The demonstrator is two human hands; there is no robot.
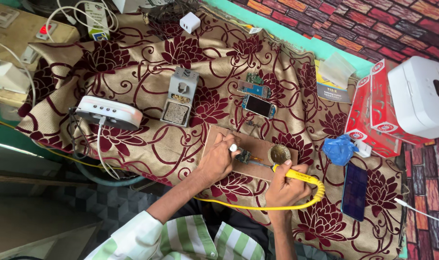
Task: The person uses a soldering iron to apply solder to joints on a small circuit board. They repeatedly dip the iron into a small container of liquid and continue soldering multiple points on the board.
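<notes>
Right grip point(288, 185) clasps yellow soldering iron point(296, 176) — tip on small circuit board point(243, 156).

Left hand point(218, 159) curled, fingertips pinched, forearm extended; right hand point(286, 185) fisted in grip, wrist bent.

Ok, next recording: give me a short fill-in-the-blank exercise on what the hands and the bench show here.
1. The right hand holds a soldering iron with a ____ handle.
2. The small circuit board under the left hand lies on a ____ board.
3. A dark phone lies face up to the ____ of the right hand.
4. The crumpled glove near the red boxes is ____.

Missing words: yellow; wooden; right; blue
</notes>
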